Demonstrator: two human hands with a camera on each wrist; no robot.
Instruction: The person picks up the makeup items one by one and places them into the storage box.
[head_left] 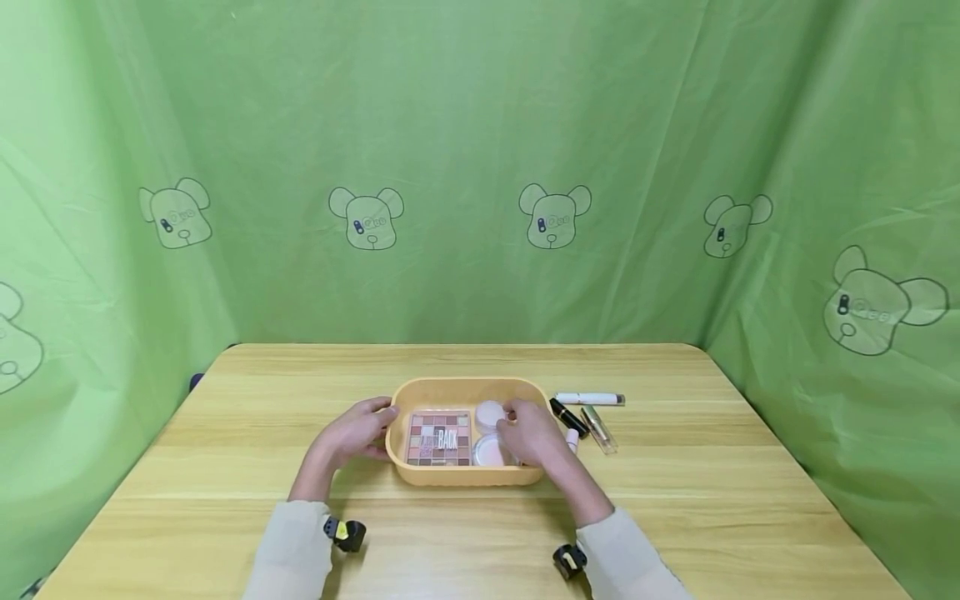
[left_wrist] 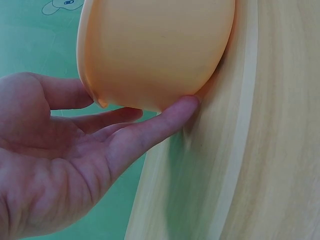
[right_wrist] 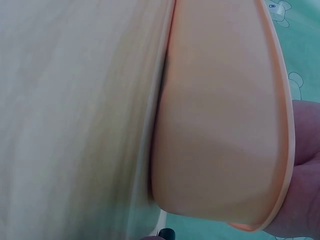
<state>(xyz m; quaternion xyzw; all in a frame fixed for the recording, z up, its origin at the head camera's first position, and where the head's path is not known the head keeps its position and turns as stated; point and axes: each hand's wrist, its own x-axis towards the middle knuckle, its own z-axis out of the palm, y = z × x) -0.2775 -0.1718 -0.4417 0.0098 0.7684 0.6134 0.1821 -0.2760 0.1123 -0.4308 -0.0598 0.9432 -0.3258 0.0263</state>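
A peach-coloured tray (head_left: pixel 471 476) holds a square palette (head_left: pixel 439 438) marked "BACK" and two round compacts, one (head_left: pixel 491 415) behind the other (head_left: pixel 489 452). My left hand (head_left: pixel 357 430) grips the tray's left end, thumb at the rim and fingers against the outer wall; the left wrist view shows this hand (left_wrist: pixel 75 150) at the tray wall (left_wrist: pixel 155 55). My right hand (head_left: pixel 534 435) reaches over the tray's right end, its fingers bent down at the compacts; whether they pinch one is hidden. In the right wrist view the tray wall (right_wrist: pixel 220 115) covers the fingers of that hand (right_wrist: pixel 305 195).
Right of the tray on the wooden table (head_left: pixel 690 467) lie a white tube (head_left: pixel 588 398), a black tube (head_left: pixel 570 417) and a clear and gold tube (head_left: pixel 599 428). A pale pink item (head_left: pixel 572 438) shows beside the right wrist. Green curtains (head_left: pixel 465 100) surround the table.
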